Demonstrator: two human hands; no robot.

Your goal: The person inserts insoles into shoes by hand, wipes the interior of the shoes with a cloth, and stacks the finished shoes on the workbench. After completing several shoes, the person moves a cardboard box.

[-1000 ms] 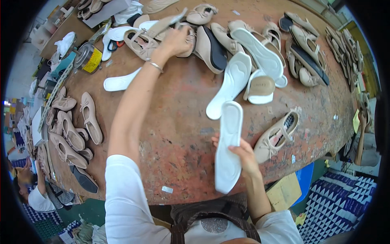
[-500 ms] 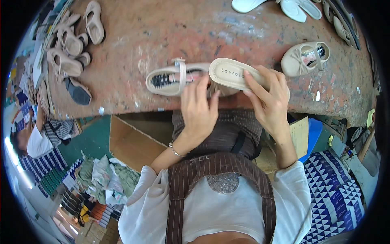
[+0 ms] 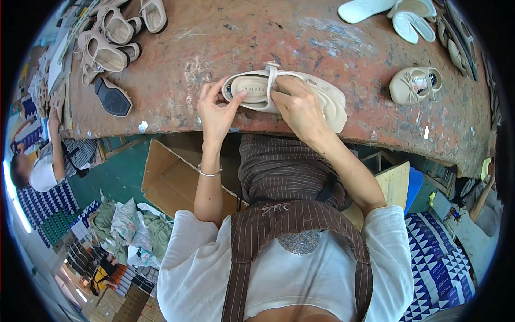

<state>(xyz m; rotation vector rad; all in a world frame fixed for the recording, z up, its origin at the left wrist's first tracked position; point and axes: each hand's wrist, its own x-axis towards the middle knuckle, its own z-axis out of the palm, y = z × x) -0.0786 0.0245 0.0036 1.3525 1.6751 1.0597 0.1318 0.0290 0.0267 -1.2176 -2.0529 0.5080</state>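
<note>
A beige strapped shoe (image 3: 252, 88) lies on its side at the near edge of the reddish worn workbench (image 3: 214, 43). My left hand (image 3: 215, 110) grips its heel end, thumb on the insole. My right hand (image 3: 300, 107) presses over the shoe's middle and toe part, beside a cream insole piece (image 3: 333, 104) that sticks out to the right of the hand. A thin strap (image 3: 270, 72) crosses the shoe's opening.
A beige bow shoe (image 3: 414, 85) sits to the right. White soles (image 3: 407, 16) lie at the far right, several beige shoes (image 3: 107, 45) and a dark sole (image 3: 113, 98) at the left. Another person (image 3: 53, 161) sits at the left. An open cardboard box (image 3: 171, 177) stands below the bench.
The view swung down from the shoe pile to the near edge. The insole that my right hand held now lies against the strapped shoe, and both hands have closed on it.
</note>
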